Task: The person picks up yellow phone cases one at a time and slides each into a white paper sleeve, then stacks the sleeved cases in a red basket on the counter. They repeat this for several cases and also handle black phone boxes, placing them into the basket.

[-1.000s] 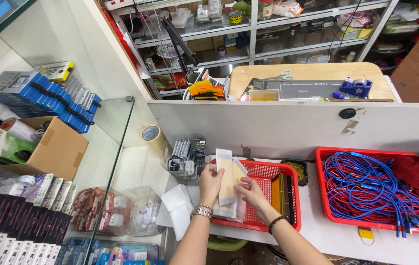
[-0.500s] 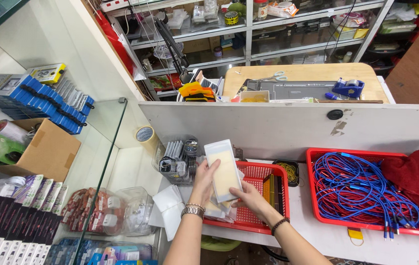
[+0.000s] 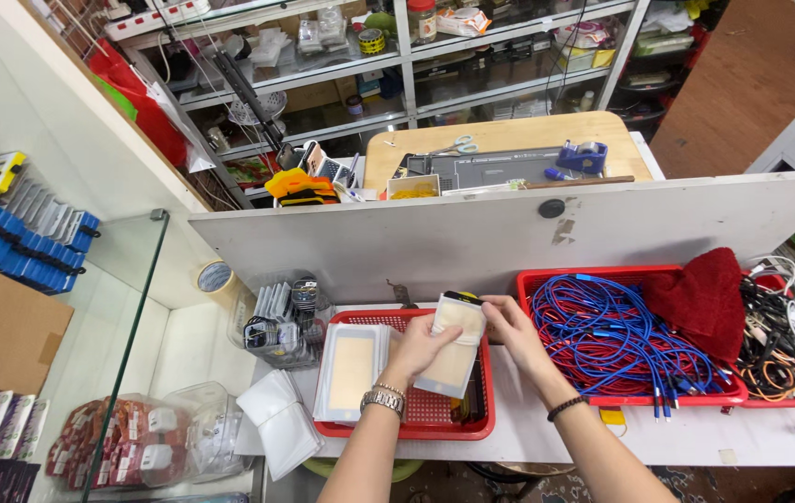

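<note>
Lower centre of frame: left hand (image 3: 416, 349) and right hand (image 3: 509, 326) pinch flat clear-sleeved beige packet (image 3: 453, 346) above red mesh plastic basket (image 3: 472, 430). Risk: slick sleeve slips from fingertips, drops onto stacked packets (image 3: 351, 373).

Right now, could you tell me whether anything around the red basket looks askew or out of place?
Little stands out. The flat packet held by both hands is tilted, and blue cables lie tangled in the red tray beside it.

So the count: two red baskets (image 3: 481, 424) on the counter, three if you count the sliver at 3 o'clock. Two flat tan packets, one held up (image 3: 453, 349), one lying in the basket (image 3: 351, 373). One tape roll (image 3: 216, 277) at 9 o'clock, one red cloth (image 3: 700, 298), one cardboard box (image 3: 1, 331).
</note>
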Action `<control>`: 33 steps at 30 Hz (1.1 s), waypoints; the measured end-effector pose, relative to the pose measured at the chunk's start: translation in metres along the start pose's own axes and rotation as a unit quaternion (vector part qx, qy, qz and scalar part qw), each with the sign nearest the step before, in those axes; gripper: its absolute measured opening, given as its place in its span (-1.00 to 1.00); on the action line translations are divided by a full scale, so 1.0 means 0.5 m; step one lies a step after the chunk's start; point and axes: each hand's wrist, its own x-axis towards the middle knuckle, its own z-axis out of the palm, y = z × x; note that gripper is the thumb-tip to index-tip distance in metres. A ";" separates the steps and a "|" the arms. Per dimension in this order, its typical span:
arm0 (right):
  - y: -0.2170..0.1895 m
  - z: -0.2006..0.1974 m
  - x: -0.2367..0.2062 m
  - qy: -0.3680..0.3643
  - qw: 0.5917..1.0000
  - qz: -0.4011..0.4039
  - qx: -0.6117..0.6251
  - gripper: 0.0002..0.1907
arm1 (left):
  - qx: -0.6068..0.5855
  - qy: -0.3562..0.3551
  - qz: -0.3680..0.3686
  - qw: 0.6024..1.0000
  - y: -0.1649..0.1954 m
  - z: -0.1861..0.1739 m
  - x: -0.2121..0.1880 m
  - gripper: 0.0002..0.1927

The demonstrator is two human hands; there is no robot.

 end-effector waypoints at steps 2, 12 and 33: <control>-0.016 -0.045 0.017 -0.016 1.000 -0.005 0.008 -0.69 | 0.048 -0.030 -0.007 0.998 0.007 0.025 0.003 -0.63; -0.086 -0.195 0.107 0.172 0.975 0.025 0.137 -0.78 | 0.098 -0.043 -0.021 0.994 0.057 0.121 0.002 -0.63; 0.083 -0.327 0.067 0.248 0.711 -0.193 -0.629 -0.32 | 0.564 0.218 -0.138 0.785 -0.103 0.099 -0.031 -0.61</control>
